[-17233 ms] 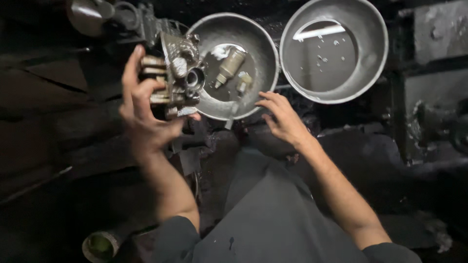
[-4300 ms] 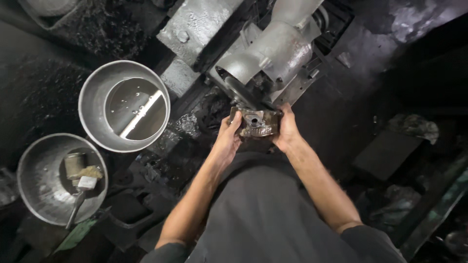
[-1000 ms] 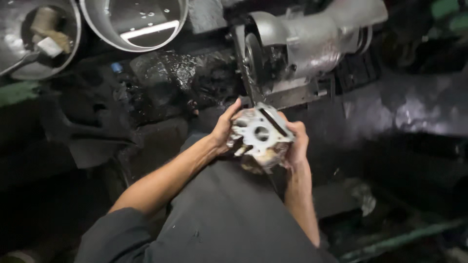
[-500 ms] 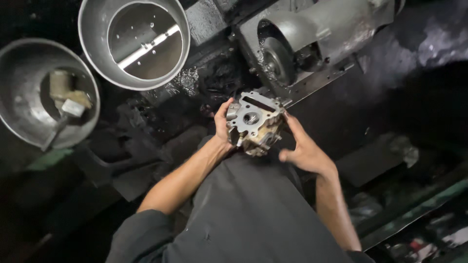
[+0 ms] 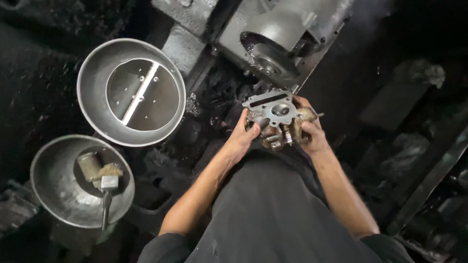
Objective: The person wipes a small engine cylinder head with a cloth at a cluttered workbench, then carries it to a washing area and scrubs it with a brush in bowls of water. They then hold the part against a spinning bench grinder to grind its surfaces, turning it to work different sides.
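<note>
1. Since half a second ago, the metal part (image 5: 275, 119) is held a little lower and nearer the body, and the right hand (image 5: 312, 134), which was below it, is now closed on its right side.
2. The left hand (image 5: 243, 139) is curled around the left side of the part, with the thumb laid on the flat grey plate on top.
3. The right hand is wrapped around the right side, so the part is gripped from both sides and kept up in the air, above the lap.
4. The part is held just in front of the big grey machine (image 5: 278, 41) and is not touching it.
5. It looks like the part is out of the bowls and is being looked over; the flat plate looks clean, but the underside looks brown and dirty, so some cleaning seems to be left.
6. On the dark worktop (image 5: 39, 92), a brush (image 5: 106, 197) and a small can (image 5: 89, 164) are left in the near bowl (image 5: 53, 204).
7. Only a little liquid is seen in the far bowl (image 5: 92, 68).
</note>
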The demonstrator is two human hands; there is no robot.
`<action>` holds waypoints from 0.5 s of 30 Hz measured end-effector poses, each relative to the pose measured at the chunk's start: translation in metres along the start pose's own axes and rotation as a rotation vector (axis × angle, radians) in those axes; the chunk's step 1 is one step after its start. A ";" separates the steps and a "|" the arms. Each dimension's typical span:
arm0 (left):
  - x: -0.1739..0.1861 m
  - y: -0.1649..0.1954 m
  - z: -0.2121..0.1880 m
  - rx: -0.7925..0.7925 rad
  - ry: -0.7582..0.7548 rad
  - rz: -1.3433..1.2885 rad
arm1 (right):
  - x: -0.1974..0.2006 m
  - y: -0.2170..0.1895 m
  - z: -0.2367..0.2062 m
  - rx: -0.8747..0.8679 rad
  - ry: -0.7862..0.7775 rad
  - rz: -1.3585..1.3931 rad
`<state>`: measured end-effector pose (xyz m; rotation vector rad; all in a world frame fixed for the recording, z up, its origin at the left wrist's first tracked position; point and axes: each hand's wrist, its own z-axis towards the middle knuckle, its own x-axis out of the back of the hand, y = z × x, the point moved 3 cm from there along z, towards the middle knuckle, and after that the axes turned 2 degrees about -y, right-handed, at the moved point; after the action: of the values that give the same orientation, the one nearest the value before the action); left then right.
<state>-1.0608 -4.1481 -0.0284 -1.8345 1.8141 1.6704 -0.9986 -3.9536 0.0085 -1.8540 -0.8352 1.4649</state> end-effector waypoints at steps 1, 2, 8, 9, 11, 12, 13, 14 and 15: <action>0.000 0.001 0.003 -0.022 -0.030 0.086 | 0.002 -0.003 0.000 -0.018 0.013 -0.011; -0.001 0.003 0.006 -0.045 -0.052 0.169 | 0.004 -0.004 0.000 -0.042 0.022 -0.019; -0.014 0.015 0.019 -0.087 0.028 0.245 | 0.020 -0.013 0.009 -0.099 0.000 0.031; -0.020 0.016 0.021 -0.104 0.046 0.239 | 0.024 -0.014 0.012 -0.086 -0.015 0.043; -0.033 0.018 0.021 -0.108 0.048 0.218 | 0.035 -0.016 0.016 -0.110 0.030 0.085; -0.039 0.019 0.022 -0.111 0.048 0.211 | 0.041 -0.016 0.019 -0.118 0.051 0.108; -0.045 0.019 0.024 -0.114 0.096 0.215 | 0.047 -0.015 0.021 -0.133 0.069 0.100; -0.050 0.019 0.026 -0.116 0.143 0.217 | 0.052 -0.014 0.024 -0.148 0.089 0.090; -0.055 0.018 0.029 -0.116 0.186 0.217 | 0.057 -0.013 0.027 -0.162 0.112 0.078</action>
<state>-1.0762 -4.0969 0.0082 -1.9611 2.1010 1.7616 -1.0156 -3.8986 -0.0192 -2.0895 -0.8568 1.3605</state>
